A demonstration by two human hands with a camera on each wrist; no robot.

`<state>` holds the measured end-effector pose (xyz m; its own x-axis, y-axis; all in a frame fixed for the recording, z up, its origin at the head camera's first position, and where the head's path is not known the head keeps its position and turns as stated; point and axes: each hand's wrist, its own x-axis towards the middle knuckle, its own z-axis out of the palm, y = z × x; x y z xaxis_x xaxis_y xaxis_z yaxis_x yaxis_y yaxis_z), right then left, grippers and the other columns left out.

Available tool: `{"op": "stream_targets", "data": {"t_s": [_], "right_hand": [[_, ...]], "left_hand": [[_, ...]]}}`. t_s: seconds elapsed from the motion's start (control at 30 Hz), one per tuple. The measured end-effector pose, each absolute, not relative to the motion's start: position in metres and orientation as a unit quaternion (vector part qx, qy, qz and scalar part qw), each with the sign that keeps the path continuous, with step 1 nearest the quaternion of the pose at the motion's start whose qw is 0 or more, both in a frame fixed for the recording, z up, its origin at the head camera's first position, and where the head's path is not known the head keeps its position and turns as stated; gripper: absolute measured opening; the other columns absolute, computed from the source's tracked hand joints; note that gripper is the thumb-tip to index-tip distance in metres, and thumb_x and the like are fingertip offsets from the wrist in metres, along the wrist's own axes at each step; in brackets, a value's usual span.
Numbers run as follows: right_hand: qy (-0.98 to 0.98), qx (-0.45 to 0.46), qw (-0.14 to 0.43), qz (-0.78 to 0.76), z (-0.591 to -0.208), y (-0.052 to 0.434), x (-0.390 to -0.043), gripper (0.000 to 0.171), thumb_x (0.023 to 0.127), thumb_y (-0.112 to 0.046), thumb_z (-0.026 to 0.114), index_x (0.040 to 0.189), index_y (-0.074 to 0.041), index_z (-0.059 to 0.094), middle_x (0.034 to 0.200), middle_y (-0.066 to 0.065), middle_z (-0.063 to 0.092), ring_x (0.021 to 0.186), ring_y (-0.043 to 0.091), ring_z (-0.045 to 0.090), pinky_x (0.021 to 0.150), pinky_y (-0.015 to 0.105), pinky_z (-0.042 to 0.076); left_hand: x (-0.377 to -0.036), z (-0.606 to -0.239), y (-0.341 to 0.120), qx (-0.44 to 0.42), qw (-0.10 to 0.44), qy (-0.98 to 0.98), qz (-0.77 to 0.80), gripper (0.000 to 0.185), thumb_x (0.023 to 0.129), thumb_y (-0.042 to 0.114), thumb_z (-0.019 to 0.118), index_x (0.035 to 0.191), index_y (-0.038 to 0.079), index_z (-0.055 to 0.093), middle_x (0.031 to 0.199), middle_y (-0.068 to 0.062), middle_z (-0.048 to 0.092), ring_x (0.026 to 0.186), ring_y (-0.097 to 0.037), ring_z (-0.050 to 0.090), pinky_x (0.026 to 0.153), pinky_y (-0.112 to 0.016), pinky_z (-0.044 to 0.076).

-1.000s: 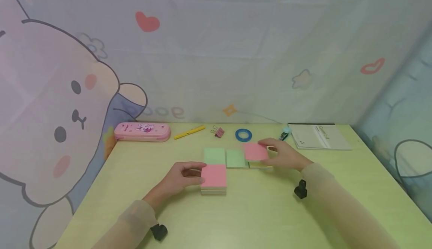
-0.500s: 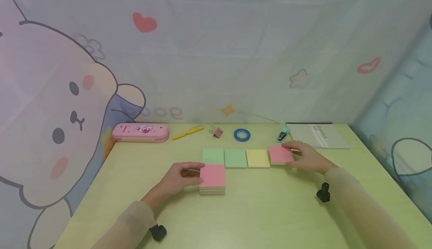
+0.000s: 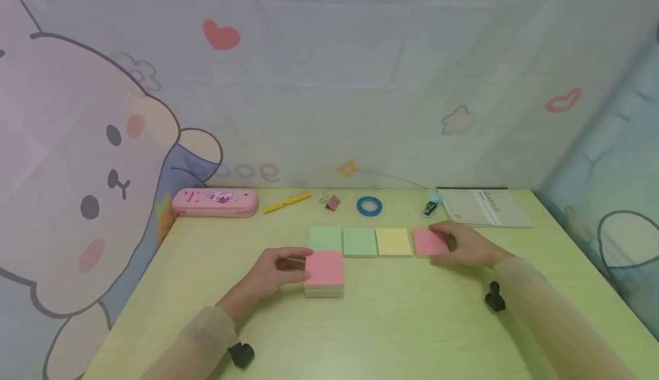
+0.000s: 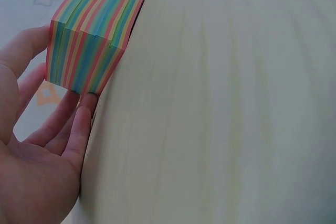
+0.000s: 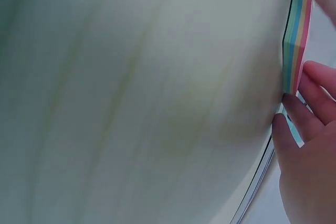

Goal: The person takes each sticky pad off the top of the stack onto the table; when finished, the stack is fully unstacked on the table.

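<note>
Left hand: the left hand (image 3: pixel 275 271) is gripping the thick pink-topped note stack (image 3: pixel 324 274) by its side, fingers curled against it.
Right hand: the right hand (image 3: pixel 463 245) is pinching the thin pink pad (image 3: pixel 429 242) at its right edge.
Pink pad: it is lying flat on the surface (image 3: pixel 391 323), ending a row beside the yellow pad (image 3: pixel 393 242) and two green pads (image 3: pixel 342 239).
Stack: it is sitting just in front of the leftmost green pad.

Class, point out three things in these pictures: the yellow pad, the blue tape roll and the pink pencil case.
yellow pad (image 3: pixel 393 241), head view, middle of top sheet
blue tape roll (image 3: pixel 370 210), head view, near rim
pink pencil case (image 3: pixel 214 202), head view, lid centre
</note>
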<state>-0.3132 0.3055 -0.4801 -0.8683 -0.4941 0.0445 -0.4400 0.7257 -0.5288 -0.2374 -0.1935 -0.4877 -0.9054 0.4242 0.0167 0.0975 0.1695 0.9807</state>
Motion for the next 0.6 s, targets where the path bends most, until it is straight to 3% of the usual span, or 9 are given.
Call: {"op": "stream_targets", "data": {"t_s": [0.37, 0.6], "right_hand": [[0.933, -0.262, 0.042, -0.243, -0.483, 0.299, -0.318, 0.08, 0.087, -0.041, 0.086, 0.149, 0.0, 0.055, 0.149, 0.02, 0.057, 0.132, 0.038, 0.054, 0.109, 0.056, 0.044], [0.93, -0.26, 0.059, -0.254, -0.481, 0.292, -0.317, 0.079, 0.087, -0.038, 0.085, 0.151, -0.001, 0.054, 0.153, 0.022, 0.053, 0.135, 0.041, 0.052, 0.111, 0.059, 0.042]], "left_hand": [[-0.237, -0.487, -0.193, 0.177, 0.131, 0.751, 0.622, 0.048, 0.093, 0.011, 0.081, 0.139, 0.004, 0.067, 0.137, -0.016, 0.068, 0.123, -0.035, 0.067, 0.095, -0.029, 0.059], [-0.237, -0.488, -0.193, 0.18, 0.129, 0.752, 0.621, 0.048, 0.094, 0.01, 0.081, 0.139, 0.004, 0.067, 0.137, -0.017, 0.068, 0.123, -0.035, 0.067, 0.094, -0.029, 0.059]]}}
